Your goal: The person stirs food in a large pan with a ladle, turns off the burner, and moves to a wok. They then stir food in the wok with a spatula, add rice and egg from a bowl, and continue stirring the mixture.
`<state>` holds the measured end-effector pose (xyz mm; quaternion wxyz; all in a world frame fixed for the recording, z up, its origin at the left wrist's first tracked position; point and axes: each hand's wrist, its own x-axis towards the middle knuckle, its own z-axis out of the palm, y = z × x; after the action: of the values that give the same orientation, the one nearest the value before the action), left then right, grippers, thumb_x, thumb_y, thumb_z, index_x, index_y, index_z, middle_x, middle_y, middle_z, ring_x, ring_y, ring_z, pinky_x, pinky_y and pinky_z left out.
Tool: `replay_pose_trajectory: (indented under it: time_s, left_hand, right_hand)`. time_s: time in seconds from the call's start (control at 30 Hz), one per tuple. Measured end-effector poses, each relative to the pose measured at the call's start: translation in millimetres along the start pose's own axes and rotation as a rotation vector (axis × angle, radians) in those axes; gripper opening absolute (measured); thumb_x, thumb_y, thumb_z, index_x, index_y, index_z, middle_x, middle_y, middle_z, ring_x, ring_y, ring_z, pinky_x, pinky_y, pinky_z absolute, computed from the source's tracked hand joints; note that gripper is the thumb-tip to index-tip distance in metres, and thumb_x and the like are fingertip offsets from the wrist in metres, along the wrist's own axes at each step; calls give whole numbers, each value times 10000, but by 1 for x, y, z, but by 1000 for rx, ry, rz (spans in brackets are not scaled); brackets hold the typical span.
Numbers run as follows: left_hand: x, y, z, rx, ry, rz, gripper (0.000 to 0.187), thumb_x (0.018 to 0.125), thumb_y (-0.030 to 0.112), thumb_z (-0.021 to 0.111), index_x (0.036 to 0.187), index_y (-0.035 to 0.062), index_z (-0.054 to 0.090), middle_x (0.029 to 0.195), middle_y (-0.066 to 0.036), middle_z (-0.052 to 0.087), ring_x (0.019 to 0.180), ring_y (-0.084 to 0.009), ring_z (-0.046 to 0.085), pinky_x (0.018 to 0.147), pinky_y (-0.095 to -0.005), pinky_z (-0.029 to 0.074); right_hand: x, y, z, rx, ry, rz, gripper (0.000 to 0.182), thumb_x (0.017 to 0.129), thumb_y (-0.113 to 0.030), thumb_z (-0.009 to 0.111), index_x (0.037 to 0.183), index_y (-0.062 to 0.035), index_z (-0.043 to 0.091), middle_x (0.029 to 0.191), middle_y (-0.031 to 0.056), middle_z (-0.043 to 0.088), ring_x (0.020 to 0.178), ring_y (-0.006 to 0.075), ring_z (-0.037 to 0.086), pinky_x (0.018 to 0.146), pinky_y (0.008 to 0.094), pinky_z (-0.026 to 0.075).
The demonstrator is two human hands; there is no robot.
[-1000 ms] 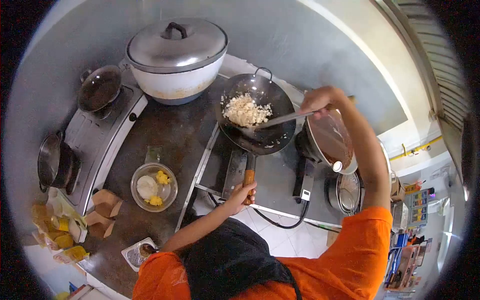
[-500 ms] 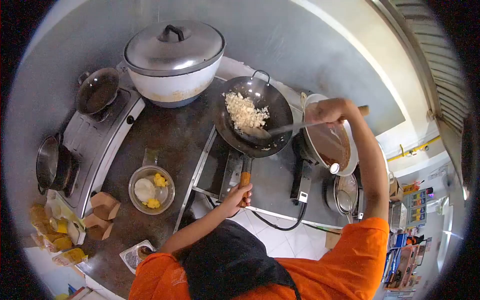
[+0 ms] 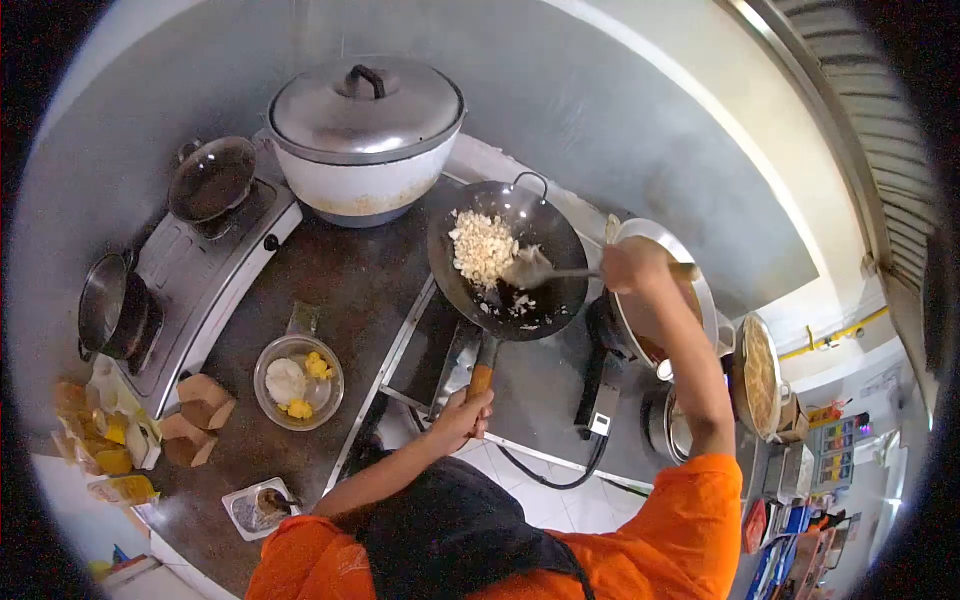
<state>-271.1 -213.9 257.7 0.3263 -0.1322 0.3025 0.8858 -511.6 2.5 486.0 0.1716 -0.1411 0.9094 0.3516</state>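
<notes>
My left hand (image 3: 461, 415) is wrapped round the wooden handle of a dark wok (image 3: 545, 240) on the stove. Pale, crumbly chopped food (image 3: 482, 248) is heaped on the wok's left side, with loose bits lower down. My right hand (image 3: 636, 265) is closed on the handle of a metal spatula (image 3: 570, 273). The spatula's blade is slightly blurred and touches the right edge of the heap. Behind my right hand stands a big pot of brown liquid (image 3: 705, 285), partly hidden by my forearm.
A large lidded pot (image 3: 345, 180) stands behind the counter's middle. At left, a two-burner stove (image 3: 225, 275) bears two dark pans. A clear bowl (image 3: 262, 372) holds white and yellow food. Brown paper boxes (image 3: 205, 400) and a small metal tray (image 3: 240, 510) lie nearer. Another wide pot (image 3: 760, 375) stands far right.
My right hand has come lower and left, and the spatula blade has turned and lifted at the heap's edge. The view has shifted a little. My left hand keeps its hold on the wok.
</notes>
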Motion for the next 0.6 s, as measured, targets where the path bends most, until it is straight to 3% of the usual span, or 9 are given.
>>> replay_pose_trajectory:
  time_s: [0.07,0.1,0.13,0.23,0.27,0.33,0.37,0.47,0.6]
  left_hand:
    - [-9,-2,6,54,23,6,228,910,285,602,973,135,442,716,27,453,486,-54,421,421,-219,347]
    - [-12,2,9,46,23,-8,223,913,281,597,972,131,443,716,28,454,479,-52,422,414,-219,349]
    - [-14,5,10,38,25,-22,219,916,277,593,971,126,444,716,30,454,473,-50,424,408,-220,351]
    - [-4,4,0,43,10,-26,225,917,284,593,970,120,448,718,30,464,483,-49,439,417,-215,361]
    - [-2,0,-1,43,17,-29,225,917,284,593,970,120,448,718,30,464,483,-49,439,417,-215,361]
    - [2,-2,-2,110,51,16,247,914,298,599,986,115,450,726,28,475,479,-50,436,414,-208,364]
    - [3,-3,-3,113,53,19,247,914,298,599,986,115,450,726,28,475,479,-50,436,414,-208,364]
    - [6,-10,-9,86,67,28,242,914,291,597,997,112,457,731,23,484,485,-54,450,405,-203,369]
    - [6,-11,-8,34,35,17,210,914,264,594,991,119,463,720,19,493,492,-57,449,397,-196,345]
  right_hand:
    - [21,-20,6,-386,185,-634,275,762,-296,572,892,-98,711,912,116,696,895,277,669,762,430,529]
    - [13,-2,10,-56,151,-523,265,770,-273,579,912,-84,697,938,141,689,909,285,668,778,414,532]
    - [1,0,0,-56,159,-532,265,770,-273,579,912,-84,697,938,141,689,909,285,668,778,414,532]
    - [-34,-4,-27,64,70,-45,222,820,-291,573,814,-100,687,880,32,697,839,250,677,665,364,556]
    - [-21,-6,-12,69,67,-50,222,820,-291,573,814,-100,687,880,32,697,839,250,677,665,364,556]
    - [6,-16,18,24,338,-36,220,838,-261,553,839,-88,690,862,61,698,808,272,683,621,397,558]
    - [3,-18,22,99,381,-48,208,831,-177,515,922,-77,673,864,174,675,848,342,672,685,438,554]
    - [-6,-23,23,232,460,103,227,871,-191,481,933,-83,671,837,192,667,850,336,671,675,449,552]
    - [-8,-26,42,450,357,126,282,909,-250,454,961,-68,663,878,221,659,890,372,650,749,473,529]
